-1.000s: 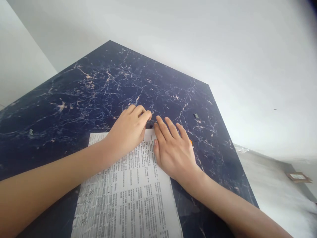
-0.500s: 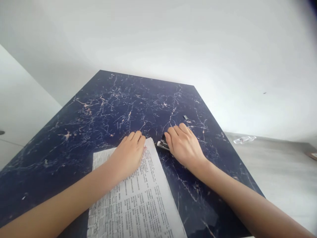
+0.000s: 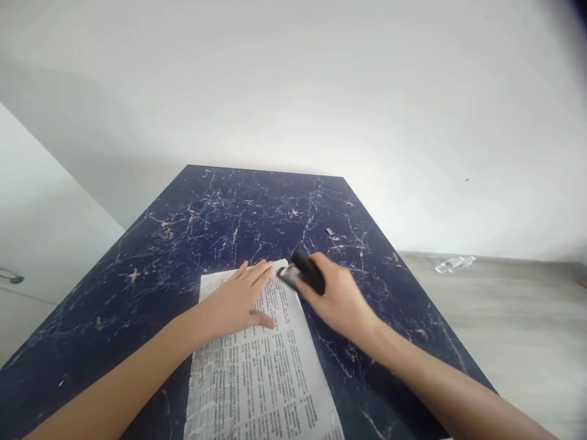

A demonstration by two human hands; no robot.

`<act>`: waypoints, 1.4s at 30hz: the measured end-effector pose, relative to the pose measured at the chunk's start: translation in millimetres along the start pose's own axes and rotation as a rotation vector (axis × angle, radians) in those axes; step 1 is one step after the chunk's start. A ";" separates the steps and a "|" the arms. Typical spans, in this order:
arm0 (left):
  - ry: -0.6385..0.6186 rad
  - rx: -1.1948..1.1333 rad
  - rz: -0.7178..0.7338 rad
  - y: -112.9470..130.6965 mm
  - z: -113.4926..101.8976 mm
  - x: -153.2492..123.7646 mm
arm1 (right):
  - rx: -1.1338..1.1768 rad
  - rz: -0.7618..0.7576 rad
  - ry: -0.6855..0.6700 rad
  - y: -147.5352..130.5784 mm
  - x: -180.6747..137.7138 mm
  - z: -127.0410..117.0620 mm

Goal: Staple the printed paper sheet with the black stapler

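A black stapler (image 3: 308,273) is gripped in my right hand (image 3: 342,299), its front end over the top right corner of a stack of printed paper (image 3: 270,366). Whether its jaws touch the sheets I cannot tell. My left hand (image 3: 236,302) lies flat on the upper part of the stack, fingers stretched towards the top edge and thumb spread to the side. Lines of dark print cover the top sheet, and its left side looks crinkled.
The paper rests on a dark blue marble-patterned table (image 3: 238,220). A small dark piece (image 3: 329,232) lies beyond my right hand. On the floor to the right is a clear plastic wrapper (image 3: 455,264). A white wall (image 3: 275,79) stands behind the table.
My right hand has lifted and turned the stapler, bringing it left to the paper's corner. My left hand has gone from curled fingers to flat and spread. The view has tilted up slightly.
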State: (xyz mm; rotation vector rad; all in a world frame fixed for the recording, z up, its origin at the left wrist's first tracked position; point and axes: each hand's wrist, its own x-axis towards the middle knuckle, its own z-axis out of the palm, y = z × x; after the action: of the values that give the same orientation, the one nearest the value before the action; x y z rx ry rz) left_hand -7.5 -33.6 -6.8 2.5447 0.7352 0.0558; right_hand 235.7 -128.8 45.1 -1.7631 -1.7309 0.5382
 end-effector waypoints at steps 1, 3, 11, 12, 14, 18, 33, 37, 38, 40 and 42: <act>-0.014 -0.029 0.006 -4.3 -4.2 2.6 | 0.027 -0.035 -0.037 -6.1 -0.7 7.3; 0.017 -0.110 0.013 -14.5 -14.6 4.5 | 0.036 -0.099 -0.048 -12.5 0.1 23.1; 0.514 -0.518 0.045 -49.1 -38.0 3.0 | -0.140 -0.218 -0.127 3.4 10.7 39.7; 0.576 -0.549 0.049 -50.9 -37.4 4.0 | -0.158 -0.192 -0.131 7.5 12.1 34.7; 0.635 -0.544 0.051 -52.7 -36.0 5.7 | -0.178 -0.128 -0.123 18.9 16.5 21.8; 0.617 -0.473 0.018 -50.0 -35.4 6.6 | -0.197 -0.036 -0.105 47.2 28.4 -5.6; 0.584 -0.534 -0.083 -50.4 -33.6 9.2 | 0.054 0.013 -0.185 96.7 40.0 -80.5; 0.595 -0.539 -0.086 -50.7 -33.9 11.1 | -0.055 0.084 0.064 99.4 87.9 -75.8; 0.595 -0.530 -0.083 -50.9 -34.1 11.3 | -0.080 0.061 0.073 98.9 95.5 -71.9; 0.606 -0.518 -0.077 -51.8 -34.6 11.1 | -0.064 -0.024 0.048 97.8 99.4 -64.4; 0.613 -0.527 -0.076 -52.7 -34.8 10.2 | 0.019 -0.073 0.004 98.0 89.8 -60.7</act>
State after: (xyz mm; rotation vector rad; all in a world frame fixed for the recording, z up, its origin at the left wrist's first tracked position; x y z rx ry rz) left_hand -30.6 25.8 -1.7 1.9823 0.8905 0.9084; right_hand 354.8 -44.9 35.6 -1.6800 -1.7744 0.5179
